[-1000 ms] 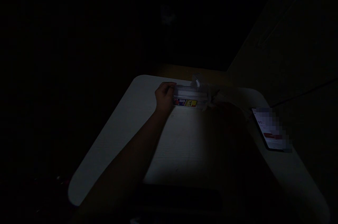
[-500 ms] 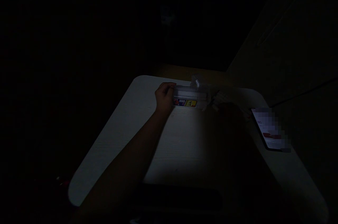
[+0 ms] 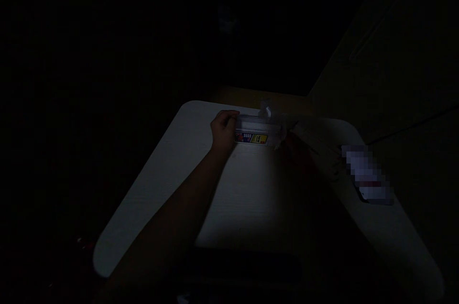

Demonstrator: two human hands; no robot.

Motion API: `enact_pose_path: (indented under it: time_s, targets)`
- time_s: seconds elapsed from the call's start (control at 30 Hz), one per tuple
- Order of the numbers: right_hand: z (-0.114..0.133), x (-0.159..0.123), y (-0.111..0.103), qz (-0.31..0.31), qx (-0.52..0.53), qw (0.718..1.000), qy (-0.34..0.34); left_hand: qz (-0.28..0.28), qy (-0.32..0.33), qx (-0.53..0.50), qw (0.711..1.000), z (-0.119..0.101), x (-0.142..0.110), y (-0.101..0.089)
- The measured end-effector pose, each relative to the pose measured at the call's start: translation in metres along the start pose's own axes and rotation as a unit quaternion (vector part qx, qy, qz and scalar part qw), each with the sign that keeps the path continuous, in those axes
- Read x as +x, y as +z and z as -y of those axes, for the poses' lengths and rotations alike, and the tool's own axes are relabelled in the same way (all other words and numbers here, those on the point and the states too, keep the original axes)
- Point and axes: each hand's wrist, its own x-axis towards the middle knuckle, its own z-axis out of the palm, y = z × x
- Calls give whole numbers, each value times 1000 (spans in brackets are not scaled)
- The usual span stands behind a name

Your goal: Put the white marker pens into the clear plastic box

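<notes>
Near the far edge of the counter [image 3: 172,179], the left hand [image 3: 223,132] pinches a clear case [image 3: 253,125]; the right hand [image 3: 298,149] is too dark for me to tell.

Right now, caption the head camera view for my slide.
In dim light, the left hand holds a clear labelled container on a pale table.

A white table [image 3: 240,194] with rounded corners bore a clear box [image 3: 253,127] near its far edge and a phone [image 3: 369,175] rightward.
</notes>
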Motion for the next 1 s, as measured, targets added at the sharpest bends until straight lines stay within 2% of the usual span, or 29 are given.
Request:
enact_pose_path:
  time_s: [0.13,0.27,0.63,0.77,1.0]
  targets:
    - [-3,1,3,-2,14,1000,-20,2,6,-3,1000,-1,0,0]
    - [-5,2,3,-5,-2,1000,0,2,6,-1,1000,0,0,0]
    - [-12,3,4,-4,-22,1000,-10,2,1,-4,1000,-1,0,0]
    - [-9,4,1,5,-50,999,-4,5,6,-8,1000,-2,0,0]
    - [0,4,-8,21,-35,999,11,6,2,-2,1000,-1,-1,-1]
